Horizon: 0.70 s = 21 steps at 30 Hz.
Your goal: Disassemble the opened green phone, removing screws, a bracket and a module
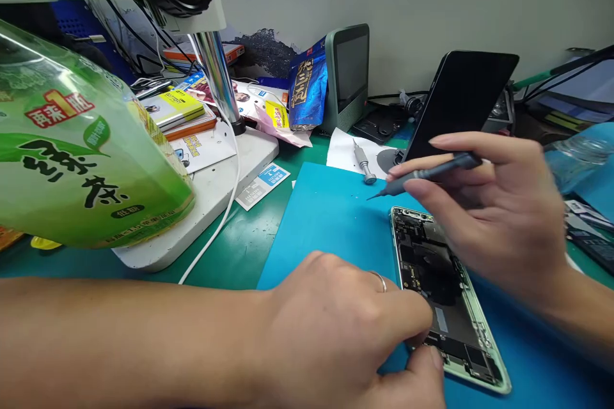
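An opened smartphone (446, 275) with a pale green frame lies on a blue work mat (330, 217), its dark inner parts facing up. Between the thumb and fingers of my right hand (513, 204) is a slim grey precision screwdriver (422, 176), held above the phone's top end with its thin tip pointing left and down. My left hand (345, 326), with a ring on one finger, is closed at the phone's lower left edge. Its index finger and thumb curl together there, and the fingertips are partly hidden, so what they hold is unclear.
A second small screwdriver (363, 163) lies on white paper behind the mat. Behind it, a dark-screened tablet (460, 99) leans on a stand. A large green tea bottle (86, 153) and a metal stand post (218, 77) on a white base (201, 214) crowd the left.
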Available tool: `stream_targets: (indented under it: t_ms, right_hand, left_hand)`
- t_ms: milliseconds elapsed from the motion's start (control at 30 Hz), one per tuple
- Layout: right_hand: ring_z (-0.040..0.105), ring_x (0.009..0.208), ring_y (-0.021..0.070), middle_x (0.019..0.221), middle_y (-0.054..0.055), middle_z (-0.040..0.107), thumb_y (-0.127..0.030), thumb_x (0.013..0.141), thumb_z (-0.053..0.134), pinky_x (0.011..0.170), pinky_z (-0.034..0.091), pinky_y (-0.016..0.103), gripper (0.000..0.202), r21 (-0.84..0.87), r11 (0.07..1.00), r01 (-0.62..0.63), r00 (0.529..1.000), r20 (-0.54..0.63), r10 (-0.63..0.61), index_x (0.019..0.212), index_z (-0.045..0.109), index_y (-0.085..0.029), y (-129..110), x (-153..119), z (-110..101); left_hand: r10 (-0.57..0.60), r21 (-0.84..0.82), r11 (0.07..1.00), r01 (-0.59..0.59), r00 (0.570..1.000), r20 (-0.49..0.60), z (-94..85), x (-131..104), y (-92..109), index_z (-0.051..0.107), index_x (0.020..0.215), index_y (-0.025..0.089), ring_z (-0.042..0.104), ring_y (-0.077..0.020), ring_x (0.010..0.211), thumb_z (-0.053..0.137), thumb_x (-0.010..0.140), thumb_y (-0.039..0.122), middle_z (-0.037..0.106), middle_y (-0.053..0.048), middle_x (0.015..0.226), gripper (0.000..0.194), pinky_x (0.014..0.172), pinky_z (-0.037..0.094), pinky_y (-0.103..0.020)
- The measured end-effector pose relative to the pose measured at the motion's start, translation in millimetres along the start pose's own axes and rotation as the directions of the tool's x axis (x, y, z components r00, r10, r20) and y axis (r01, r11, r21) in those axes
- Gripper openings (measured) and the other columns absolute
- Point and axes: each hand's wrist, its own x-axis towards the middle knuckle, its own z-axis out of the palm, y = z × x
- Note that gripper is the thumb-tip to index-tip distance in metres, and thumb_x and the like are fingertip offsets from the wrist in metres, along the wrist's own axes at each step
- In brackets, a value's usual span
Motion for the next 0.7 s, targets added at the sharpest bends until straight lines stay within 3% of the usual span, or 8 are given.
stream_targets:
  t_ms: [133, 267, 533, 700]
  right_hand:
    - [0.071, 0.098, 0.0064, 0.108, -0.002, 0.069, -0.021, 0.096, 0.066, 0.086, 0.063, 0.01, 0.042, -0.005, 1.0, 0.003, 0.999, 0.032, -0.003, 0.133, 0.047, -0.023, 14, 2, 11]
    - [0.071, 0.096, 0.0052, 0.107, -0.002, 0.069, -0.02, 0.095, 0.067, 0.084, 0.062, 0.007, 0.042, -0.006, 1.0, 0.009, 0.999, 0.032, -0.008, 0.132, 0.048, -0.023, 12, 2, 11]
    - [0.071, 0.097, 0.0064, 0.107, -0.002, 0.069, -0.02, 0.095, 0.066, 0.084, 0.063, 0.009, 0.042, 0.01, 1.0, 0.011, 0.999, 0.034, -0.011, 0.133, 0.048, -0.024, 11, 1, 9]
    - [0.071, 0.099, 0.0074, 0.11, -0.002, 0.068, -0.021, 0.096, 0.065, 0.084, 0.064, 0.012, 0.042, 0.027, 1.0, 0.003, 0.999, 0.04, -0.004, 0.134, 0.047, -0.025, 17, -1, 11]
  left_hand:
    - [-0.004, 0.005, 1.0, 0.003, 1.0, 0.006, 0.6, 0, -1, 0.052, 0.066, 0.019, 0.047, -0.0094, 0.045, 0.057, 0.081, 0.021, 0.053, 0.004, 0.054, 0.016, 0.045, 0.022, -0.026]
    - [-0.004, -0.003, 1.0, 0.004, 1.0, -0.001, 0.9, -1, -1, 0.05, 0.065, 0.019, 0.045, -0.0095, 0.045, 0.056, 0.081, 0.021, 0.053, 0.004, 0.054, 0.017, 0.046, 0.022, -0.026]
    - [-0.022, 0.006, 1.0, 0.022, 0.999, 0.026, 0.0, -2, -1, 0.051, 0.067, 0.019, 0.052, -0.0094, 0.047, 0.057, 0.083, 0.024, 0.055, 0.004, 0.055, 0.018, 0.047, 0.021, -0.026]
    - [-0.024, -0.009, 1.0, 0.024, 1.0, 0.017, -0.4, -1, -1, 0.05, 0.066, 0.019, 0.047, -0.0099, 0.047, 0.054, 0.083, 0.02, 0.054, 0.003, 0.054, 0.017, 0.046, 0.022, -0.028]
